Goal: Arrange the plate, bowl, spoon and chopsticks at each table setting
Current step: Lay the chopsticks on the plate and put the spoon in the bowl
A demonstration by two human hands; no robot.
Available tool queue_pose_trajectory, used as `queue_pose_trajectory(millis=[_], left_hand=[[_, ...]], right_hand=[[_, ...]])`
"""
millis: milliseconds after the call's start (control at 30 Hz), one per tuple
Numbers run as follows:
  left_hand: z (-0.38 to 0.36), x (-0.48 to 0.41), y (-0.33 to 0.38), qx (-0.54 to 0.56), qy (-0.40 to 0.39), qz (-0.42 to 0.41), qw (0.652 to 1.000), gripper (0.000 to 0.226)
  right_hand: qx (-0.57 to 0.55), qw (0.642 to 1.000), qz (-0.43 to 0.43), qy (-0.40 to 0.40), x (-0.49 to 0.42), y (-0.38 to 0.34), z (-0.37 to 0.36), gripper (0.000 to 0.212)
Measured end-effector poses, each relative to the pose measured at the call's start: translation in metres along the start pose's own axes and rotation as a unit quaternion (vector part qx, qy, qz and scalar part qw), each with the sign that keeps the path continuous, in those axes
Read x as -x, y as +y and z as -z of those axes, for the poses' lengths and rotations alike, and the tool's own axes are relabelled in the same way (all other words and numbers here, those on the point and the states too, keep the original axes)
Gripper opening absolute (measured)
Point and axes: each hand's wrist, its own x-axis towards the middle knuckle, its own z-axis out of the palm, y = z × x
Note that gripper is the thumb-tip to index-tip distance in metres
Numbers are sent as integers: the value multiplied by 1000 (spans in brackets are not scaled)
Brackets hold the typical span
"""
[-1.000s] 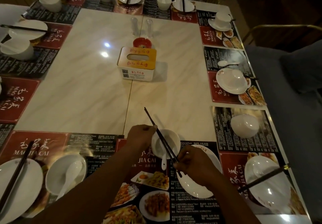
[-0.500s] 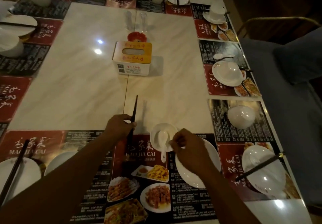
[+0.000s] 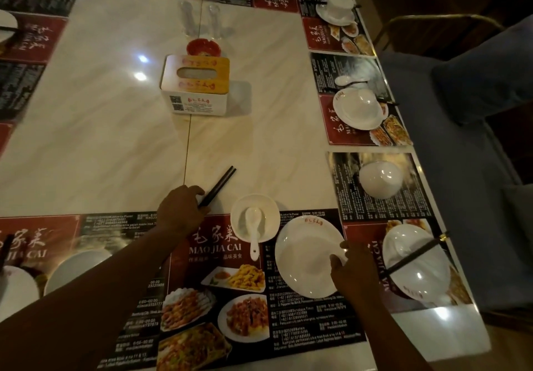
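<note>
desk: what are the hands doing at the near setting?

photographer: lower centre of the frame; the left hand (image 3: 180,210) is curled round the near ends of the chopsticks (image 3: 220,183), gripping them; the right hand (image 3: 353,272) pinches the right rim of the plate (image 3: 302,255), thumb on top.

desk: how do the chopsticks lie?

photographer: they slant from the left hand up and to the right, tips over the bare table (image 3: 101,125) just above the placemat (image 3: 215,248); whether they touch it i cannot tell; the bowl (image 3: 268,212), with the spoon (image 3: 253,223) in it and the handle hanging over its near rim, sits between them and the plate; so the plate lies right of and slightly below the chopsticks, nearer the right hand.

desk: and the next move?

photographer: likely the chopsticks must pass over the bowl to reach the plate; on the neighbouring plate (image 3: 424,278), lower right, a second pair (image 3: 415,256) lies slanted across, which suggests the target.

desk: any writing?

photographer: the placemat reads "mao jia cai" under large white chinese characters; its small print is too fine to read; red marks on the plate's far rim are illegible; the tissue box (image 3: 196,88), upper centre, carries red characters and a square code.
</note>
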Motion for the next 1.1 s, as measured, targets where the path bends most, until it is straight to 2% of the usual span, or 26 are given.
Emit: queue_pose_trajectory(millis=[100, 167, 233, 300, 367, 467, 533, 633, 933, 1100], left_hand=[[2, 4, 0, 4, -2, 6, 1000, 50], [4, 14, -1, 25, 24, 8, 999, 47], [3, 30, 2, 48, 69, 9, 996, 35], [0, 53, 10, 60, 88, 14, 994, 20], [-5, 79, 19, 88, 73, 35, 993, 9], [-16, 117, 28, 141, 28, 57, 988, 13], [-23, 137, 32, 166, -5, 63, 984, 11], [-30, 163, 39, 192, -65, 57, 978, 11], [-26, 209, 33, 250, -149, 34, 956, 21], [-13, 214, -3, 202, -84, 47, 975, 25]], right_hand=[[23, 1000, 7, 16, -1, 0, -2, 49], [58, 998, 6, 32, -2, 0, 0, 55], [84, 996, -2, 35, -4, 1, 2, 56], [70, 997, -11, 3, -6, 3, 4, 49], [46, 998, -18, -48, -8, 5, 6, 36], [-24, 995, -43, -82, -9, 14, 12, 22], [-119, 984, -77, -104, -6, 20, 19, 22], [-250, 949, -119, -152, 4, 32, 26, 25], [-239, 946, -74, -205, 78, 20, -1, 26], [-260, 938, -52, -222, 106, -20, -37, 23]])
